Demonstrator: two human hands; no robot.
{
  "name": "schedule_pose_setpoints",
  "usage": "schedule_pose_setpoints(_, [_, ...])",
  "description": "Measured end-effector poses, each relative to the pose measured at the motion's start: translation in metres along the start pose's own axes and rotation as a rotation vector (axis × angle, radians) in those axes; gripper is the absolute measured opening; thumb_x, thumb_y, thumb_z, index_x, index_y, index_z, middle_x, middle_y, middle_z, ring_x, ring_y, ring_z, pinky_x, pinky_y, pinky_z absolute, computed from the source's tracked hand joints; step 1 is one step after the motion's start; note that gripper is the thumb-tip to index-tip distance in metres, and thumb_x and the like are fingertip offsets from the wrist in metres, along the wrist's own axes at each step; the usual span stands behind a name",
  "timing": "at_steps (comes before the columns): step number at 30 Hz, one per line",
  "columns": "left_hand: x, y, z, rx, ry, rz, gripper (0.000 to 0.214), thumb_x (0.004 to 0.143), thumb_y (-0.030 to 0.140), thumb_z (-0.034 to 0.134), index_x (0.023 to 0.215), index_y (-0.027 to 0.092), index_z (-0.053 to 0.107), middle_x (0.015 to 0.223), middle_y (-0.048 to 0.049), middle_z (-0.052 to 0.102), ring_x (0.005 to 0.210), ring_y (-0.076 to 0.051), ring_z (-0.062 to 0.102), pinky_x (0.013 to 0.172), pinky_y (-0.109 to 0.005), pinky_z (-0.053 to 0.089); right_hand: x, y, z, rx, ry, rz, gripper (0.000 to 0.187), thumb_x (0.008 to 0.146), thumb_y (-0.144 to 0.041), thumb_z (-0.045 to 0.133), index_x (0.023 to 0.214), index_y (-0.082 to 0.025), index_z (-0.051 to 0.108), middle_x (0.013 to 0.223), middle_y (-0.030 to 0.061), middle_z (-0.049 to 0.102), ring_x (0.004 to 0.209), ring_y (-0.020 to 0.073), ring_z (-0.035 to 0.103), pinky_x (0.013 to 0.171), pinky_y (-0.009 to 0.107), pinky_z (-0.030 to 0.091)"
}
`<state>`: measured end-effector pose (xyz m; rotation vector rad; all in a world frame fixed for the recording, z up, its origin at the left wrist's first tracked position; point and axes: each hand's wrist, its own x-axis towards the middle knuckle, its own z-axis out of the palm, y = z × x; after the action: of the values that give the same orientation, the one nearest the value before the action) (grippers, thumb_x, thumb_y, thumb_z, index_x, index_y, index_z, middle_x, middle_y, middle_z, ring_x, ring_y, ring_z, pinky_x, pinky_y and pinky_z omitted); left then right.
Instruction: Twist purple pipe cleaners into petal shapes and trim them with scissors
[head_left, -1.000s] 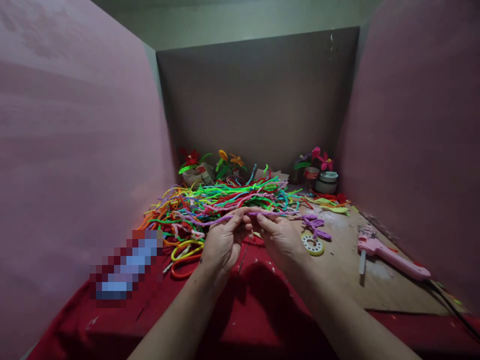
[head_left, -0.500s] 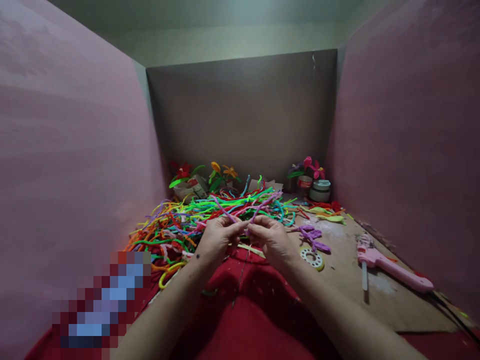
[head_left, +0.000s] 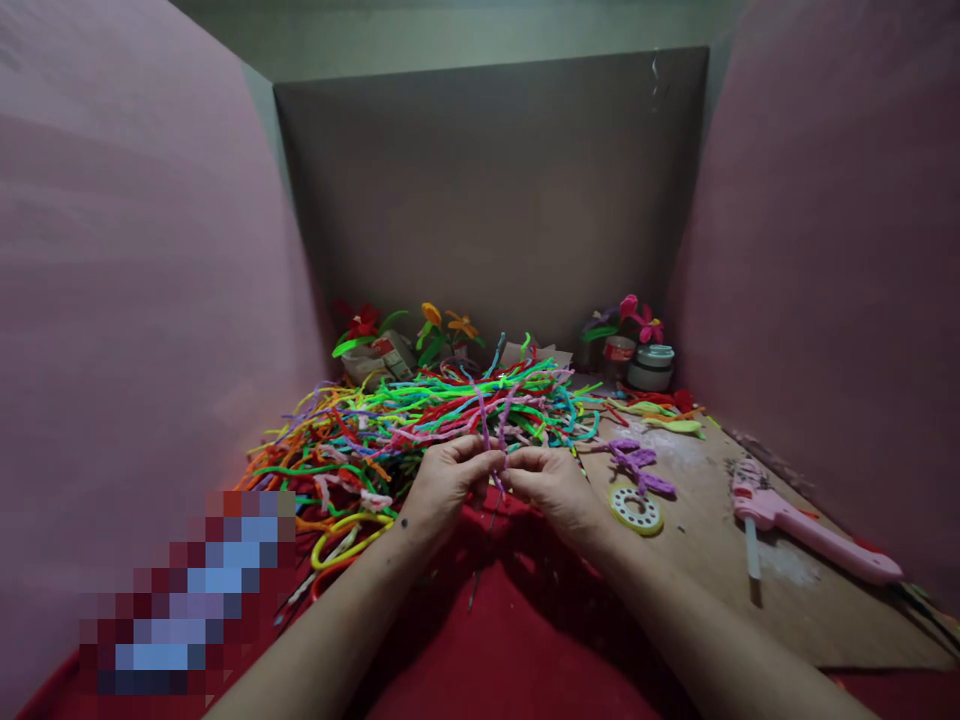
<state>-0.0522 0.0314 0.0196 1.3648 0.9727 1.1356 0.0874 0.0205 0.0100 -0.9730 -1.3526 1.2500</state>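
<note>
A purple pipe cleaner (head_left: pixel 482 408) is pinched between my two hands, its two ends rising nearly side by side. My left hand (head_left: pixel 459 475) grips it with thumb and forefinger, and my right hand (head_left: pixel 546 484) holds it from the other side, fingertips almost touching the left ones. The part between the fingers is mostly hidden. Right behind the hands spreads a big pile of multicoloured pipe cleaners (head_left: pixel 420 410). To the right of my right hand lie finished-looking purple petal pieces (head_left: pixel 637 460) and a yellow-rimmed tape roll (head_left: pixel 636 510).
On the cardboard sheet (head_left: pixel 720 620) at right rests a pink glue gun (head_left: pixel 817 535) with a glue stick showing. Pipe-cleaner flowers (head_left: pixel 457 325) in pots and a lidded jar (head_left: pixel 651 367) stand along the back panel. A red cloth (head_left: pixel 465 650) covers the table; pink panels rise on both sides.
The purple pipe cleaner's ends have swung from a wide V to nearly parallel and upright. The hands remain close together, and the camera view has tilted slightly downward.
</note>
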Motion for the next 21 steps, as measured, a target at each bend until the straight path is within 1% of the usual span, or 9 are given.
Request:
schedule_pose_setpoints(3, [-0.001,0.0,0.001,-0.031,0.002,-0.011,0.02,0.064,0.027,0.069,0.074,0.01,0.065,0.052,0.0023,0.053,0.038,-0.002,0.039,0.037,-0.015,0.027,0.0,0.004,0.0,-0.06,-0.017,-0.043,0.011,0.063,-0.021,0.062,0.057,-0.012,0.065,0.054,-0.0024,0.055,0.054,0.0079,0.043,0.056,0.022,0.032])
schedule_pose_setpoints(5, [-0.001,-0.001,0.001,-0.113,0.018,-0.007,0.02,0.061,0.024,0.072,0.072,0.009,0.065,0.054,0.001,0.056,0.04,-0.003,0.043,0.039,-0.016,0.03,0.0,0.008,-0.001,-0.007,-0.042,-0.043,0.012,0.066,-0.022,0.062,0.061,-0.012,0.066,0.057,-0.0011,0.057,0.052,0.0077,0.044,0.053,0.022,0.033])
schedule_pose_setpoints(7, [0.001,-0.003,0.001,-0.241,0.044,-0.01,0.02,0.058,0.022,0.074,0.069,0.009,0.064,0.056,0.0004,0.057,0.042,-0.004,0.045,0.039,-0.016,0.033,0.001,0.012,-0.002,0.163,-0.104,0.014,0.016,0.069,-0.027,0.063,0.071,-0.012,0.067,0.063,0.0011,0.06,0.05,0.0079,0.047,0.049,0.021,0.035])
schedule_pose_setpoints(9, [0.003,-0.006,0.001,-0.355,0.072,-0.023,0.021,0.056,0.021,0.076,0.068,0.009,0.063,0.054,0.0016,0.056,0.041,-0.004,0.045,0.038,-0.017,0.034,0.002,0.015,-0.004,0.37,-0.175,0.098,0.021,0.07,-0.03,0.064,0.079,-0.012,0.065,0.07,0.0039,0.063,0.052,0.0095,0.052,0.049,0.022,0.039])
schedule_pose_setpoints(10, [0.005,-0.007,0.0,-0.394,0.084,-0.029,0.022,0.055,0.021,0.076,0.069,0.01,0.063,0.053,0.0028,0.054,0.04,-0.004,0.044,0.038,-0.016,0.034,0.002,0.016,-0.004,0.455,-0.203,0.137,0.022,0.07,-0.03,0.065,0.082,-0.012,0.064,0.072,0.0051,0.064,0.053,0.0107,0.055,0.05,0.023,0.041])
schedule_pose_setpoints(12, [0.007,-0.009,-0.002,-0.435,0.093,-0.033,0.023,0.056,0.022,0.076,0.071,0.011,0.062,0.051,0.005,0.051,0.04,-0.003,0.043,0.039,-0.016,0.034,0.002,0.018,-0.004,0.558,-0.238,0.195,0.022,0.069,-0.029,0.068,0.082,-0.012,0.061,0.072,0.0066,0.065,0.055,0.0123,0.059,0.052,0.024,0.045])
schedule_pose_setpoints(16, [0.006,-0.01,-0.002,-0.447,0.08,-0.057,0.024,0.057,0.022,0.076,0.074,0.012,0.063,0.049,0.0054,0.05,0.04,-0.003,0.043,0.039,-0.016,0.034,0.0,0.018,0.0,0.633,-0.246,0.265,0.021,0.064,-0.023,0.072,0.074,-0.011,0.059,0.067,0.0067,0.066,0.053,0.012,0.06,0.052,0.024,0.047])
schedule_pose_setpoints(21, [0.005,-0.008,0.0,-0.442,0.067,-0.058,0.023,0.057,0.021,0.075,0.073,0.012,0.062,0.048,0.0052,0.05,0.04,-0.004,0.044,0.04,-0.017,0.036,-0.001,0.015,0.003,0.661,-0.171,0.277,0.02,0.058,-0.017,0.075,0.068,-0.01,0.059,0.064,0.0049,0.064,0.052,0.0106,0.059,0.05,0.02,0.046])
